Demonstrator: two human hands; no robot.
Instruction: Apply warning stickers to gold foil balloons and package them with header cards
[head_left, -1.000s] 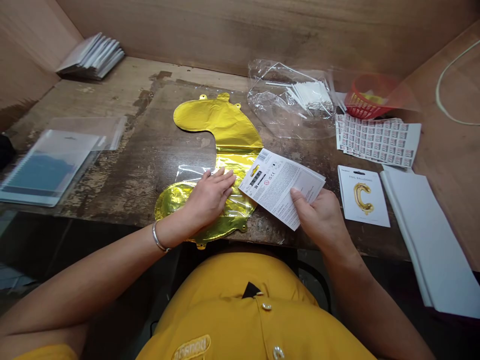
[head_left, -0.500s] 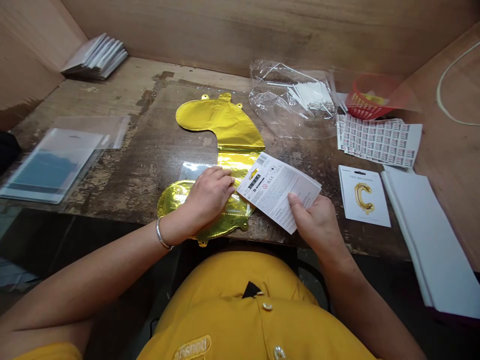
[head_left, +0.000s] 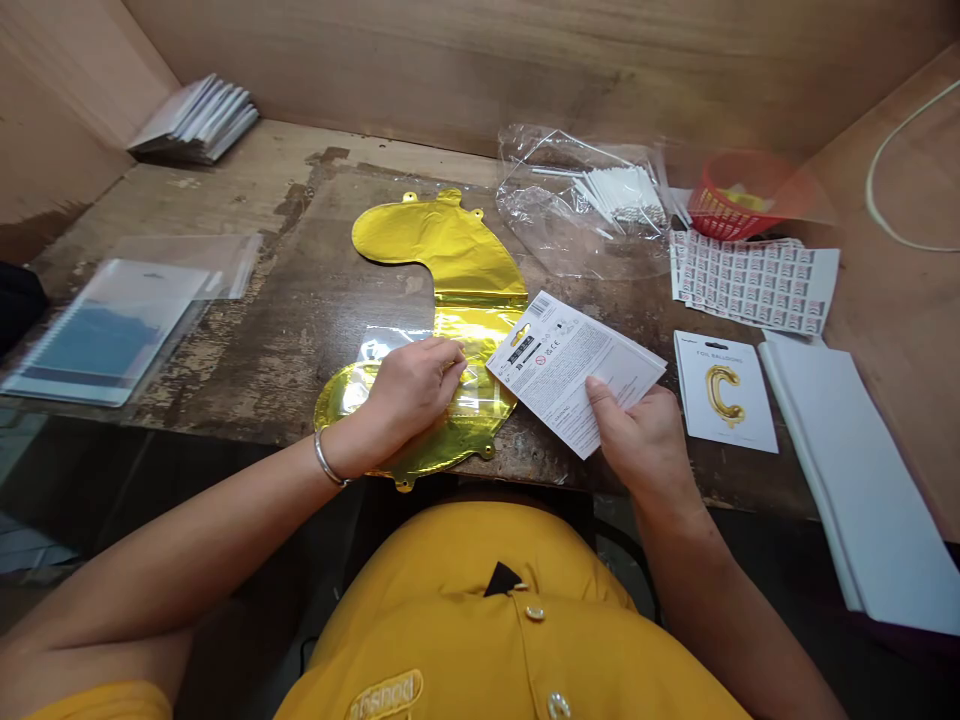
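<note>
A gold foil balloon [head_left: 480, 245], flat and curved like a letter, lies on the worn wooden table. My left hand [head_left: 420, 385] rests over its lower part with the fingers closed together, on a clear plastic bag [head_left: 381, 341] that lies across the foil. The bag's edge under the fingertips is hard to see. In my right hand [head_left: 646, 432] is a white printed card [head_left: 574, 370], pinched at its lower right corner, back side up and tilted. Its hanging hole points to the upper left, and at least one more layer shows along its edge.
A foil balloon card [head_left: 726, 390] with a gold C lies at the right, beside white folded sheets [head_left: 862, 480]. Behind are sticker sheets [head_left: 757, 282], a red basket [head_left: 739, 205] and white straws [head_left: 622, 195] in clear plastic. Clear bags [head_left: 105, 330] and stacked packets [head_left: 199, 120] are at the left.
My right hand has moved the card slightly right and up, away from my left hand. My left hand has shifted only a little on the bag.
</note>
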